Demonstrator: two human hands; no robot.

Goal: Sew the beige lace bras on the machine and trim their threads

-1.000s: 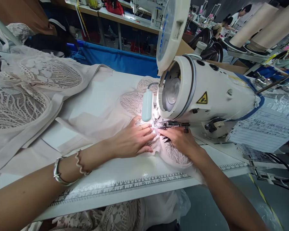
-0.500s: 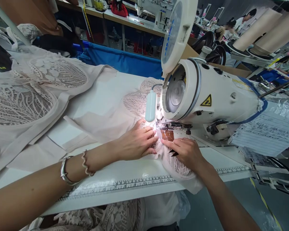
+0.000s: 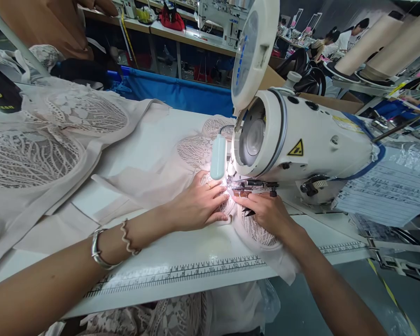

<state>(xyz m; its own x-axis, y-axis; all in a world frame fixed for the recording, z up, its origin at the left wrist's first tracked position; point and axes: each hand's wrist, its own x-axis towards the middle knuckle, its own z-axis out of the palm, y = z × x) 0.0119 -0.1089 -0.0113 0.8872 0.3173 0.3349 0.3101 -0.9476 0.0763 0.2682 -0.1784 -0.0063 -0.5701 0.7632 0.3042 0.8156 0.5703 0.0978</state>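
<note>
At the front edge of the sewing table (image 3: pixel 196 247), a printed ruler scale (image 3: pixel 210 269) runs along the white top, numerals such as 8, 9 and 10 legible. Set back from that edge, a pale pink lace garment (image 3: pixel 255 229) lies under the needle area of a white sewing machine (image 3: pixel 313 140), lit by a small pale-green lamp (image 3: pixel 218 158). The left hand (image 3: pixel 199 203) lies palm down on the garment, fingers extended and slightly parted, pressing rather than gripping. The right hand (image 3: pixel 268 212) is partly curled, its index finger reaching to the fabric beside the presser foot; dark pointed tips (image 3: pixel 248 211) show beneath it, but I cannot tell how tightly the fingers close on them.

The machine carries a yellow warning triangle (image 3: pixel 296 148); blue lettering on its raised round cover (image 3: pixel 254 51) is too slanted to read. Beyond the table's right side, handwriting on a hanging paper (image 3: pixel 388 182) is illegible. More lace garments (image 3: pixel 28 158) spread over the table's left end, near a black object (image 3: pixel 2 91) with unclear yellow lettering. Past the far edge, another machine (image 3: pixel 224 25) reads "JUKI".
</note>
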